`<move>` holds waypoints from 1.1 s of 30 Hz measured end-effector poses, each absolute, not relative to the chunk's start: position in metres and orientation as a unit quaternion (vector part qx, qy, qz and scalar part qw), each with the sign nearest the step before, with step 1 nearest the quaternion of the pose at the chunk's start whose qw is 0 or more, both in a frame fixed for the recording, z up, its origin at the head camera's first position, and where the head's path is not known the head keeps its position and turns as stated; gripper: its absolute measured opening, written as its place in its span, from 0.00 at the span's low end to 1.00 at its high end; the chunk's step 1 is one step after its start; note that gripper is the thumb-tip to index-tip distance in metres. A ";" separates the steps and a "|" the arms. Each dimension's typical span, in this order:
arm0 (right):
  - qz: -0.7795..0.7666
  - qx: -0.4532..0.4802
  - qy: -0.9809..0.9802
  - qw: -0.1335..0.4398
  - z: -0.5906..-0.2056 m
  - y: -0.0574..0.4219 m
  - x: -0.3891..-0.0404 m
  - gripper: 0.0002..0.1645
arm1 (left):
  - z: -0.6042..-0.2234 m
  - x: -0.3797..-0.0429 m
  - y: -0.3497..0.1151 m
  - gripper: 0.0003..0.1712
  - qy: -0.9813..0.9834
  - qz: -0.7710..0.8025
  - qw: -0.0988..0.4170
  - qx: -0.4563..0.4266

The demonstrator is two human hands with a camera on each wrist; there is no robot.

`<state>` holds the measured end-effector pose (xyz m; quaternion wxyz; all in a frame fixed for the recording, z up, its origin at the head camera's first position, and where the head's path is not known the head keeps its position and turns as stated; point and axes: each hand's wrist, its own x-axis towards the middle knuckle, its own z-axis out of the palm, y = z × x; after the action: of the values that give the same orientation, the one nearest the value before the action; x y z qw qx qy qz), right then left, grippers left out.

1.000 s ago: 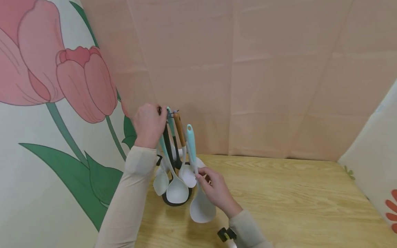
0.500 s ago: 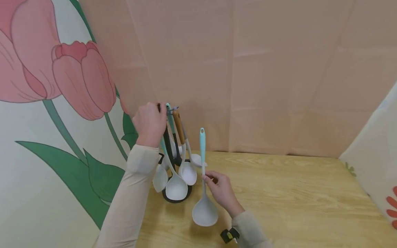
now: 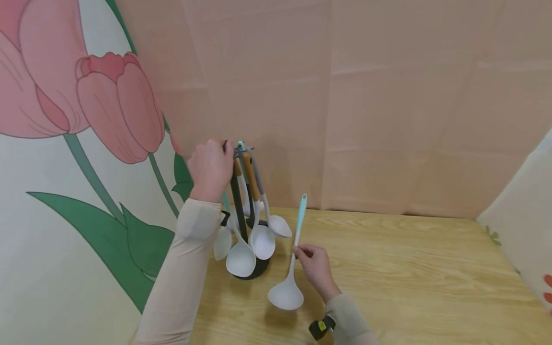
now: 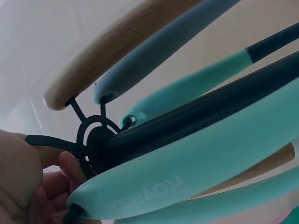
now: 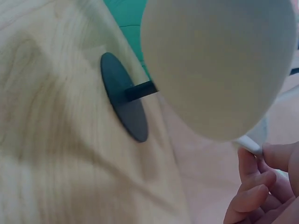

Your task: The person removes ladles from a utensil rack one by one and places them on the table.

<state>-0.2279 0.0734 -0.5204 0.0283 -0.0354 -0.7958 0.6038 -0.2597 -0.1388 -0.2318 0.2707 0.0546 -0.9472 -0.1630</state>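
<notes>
In the head view, my right hand (image 3: 318, 270) pinches the neck of a ladle (image 3: 286, 293) with a pale bowl and turquoise handle. The ladle hangs bowl-down above the table, apart from a black utensil stand (image 3: 260, 269). My left hand (image 3: 210, 171) grips the top of that stand; in the left wrist view its fingers (image 4: 70, 168) are at the hooked ring (image 4: 84, 130). Several utensils hang around the stand, among them a white-bowled one (image 3: 241, 259) and one with a wooden handle (image 3: 250, 175). The ladle's bowl (image 5: 217, 65) fills much of the right wrist view.
A wood-grain table (image 3: 409, 268) stretches right of the stand. Behind it hangs a creased pinkish-beige backdrop (image 3: 388, 120). A wall with painted tulips (image 3: 108, 110) stands close on the left, and a pale panel (image 3: 522, 225) borders the right.
My right hand has drawn the ladle rightward away from the stand, and its handle now leans right. The left hand stays at the stand's top; the hanging utensils have shifted a little.
</notes>
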 end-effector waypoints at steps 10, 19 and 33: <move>0.585 -0.048 -0.810 -0.011 -0.548 0.067 -0.243 0.14 | -0.233 -0.261 -0.139 0.27 -0.950 -0.153 0.271 0.034; 0.582 -0.012 -0.813 -0.019 -0.556 0.048 -0.250 0.10 | -0.234 -0.261 -0.139 0.27 -0.948 -0.162 0.273 0.028; 0.565 -0.023 -0.825 -0.019 -0.573 0.036 -0.259 0.09 | -0.232 -0.262 -0.142 0.28 -0.952 -0.169 0.256 0.013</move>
<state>-0.2592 0.0359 -0.5729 -0.0185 -0.0225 -0.8245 0.5651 -0.2623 -0.1417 -0.2316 0.2561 0.0128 -0.9517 -0.1686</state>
